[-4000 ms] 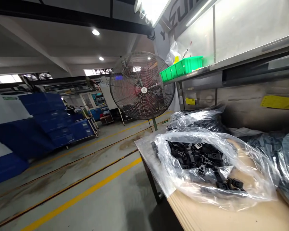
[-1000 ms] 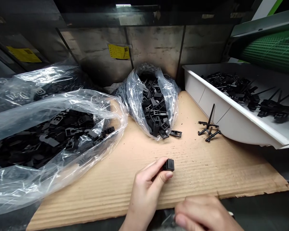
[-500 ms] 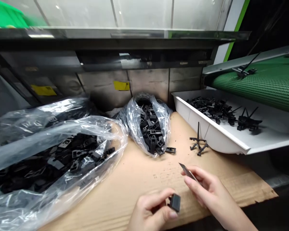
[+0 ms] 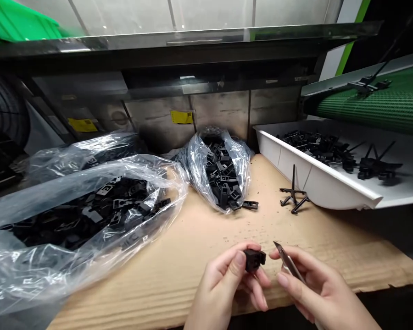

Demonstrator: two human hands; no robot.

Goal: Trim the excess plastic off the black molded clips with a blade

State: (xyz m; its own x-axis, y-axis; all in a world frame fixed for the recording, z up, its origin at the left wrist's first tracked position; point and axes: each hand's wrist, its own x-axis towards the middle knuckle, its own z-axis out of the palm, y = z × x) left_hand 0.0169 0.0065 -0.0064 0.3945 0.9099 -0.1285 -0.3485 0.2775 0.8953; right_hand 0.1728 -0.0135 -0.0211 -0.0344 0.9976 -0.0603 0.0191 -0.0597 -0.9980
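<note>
Between thumb and fingers, my left hand (image 4: pixel 227 279) grips a small black plastic part (image 4: pixel 253 260) near the front of the cardboard sheet (image 4: pixel 151 270). Just to its right, my right hand (image 4: pixel 316 284) is closed on a craft knife (image 4: pixel 289 263), its pointed blade angled up and to the left. A small gap separates the blade from the part. Beyond the hands stands a clear plastic bag (image 4: pixel 194 169) packed with similar black parts, one loose part (image 4: pixel 250 205) lying at its mouth. A black branched sprue (image 4: pixel 293 195) rests on the cardboard.
A large open plastic bag (image 4: pixel 161 243) of black parts fills the left. At right, a white tray (image 4: pixel 316 185) holds black sprues below a green conveyor belt (image 4: pixel 371 107) carrying another sprue (image 4: pixel 368 86). A metal shelf edge (image 4: pixel 192 39) crosses above, with a green bin (image 4: pixel 20 20) on it.
My left hand has turned the black part so another side shows and raised it slightly. My right hand with the knife has shifted a little right and down. The whole view has shifted.
</note>
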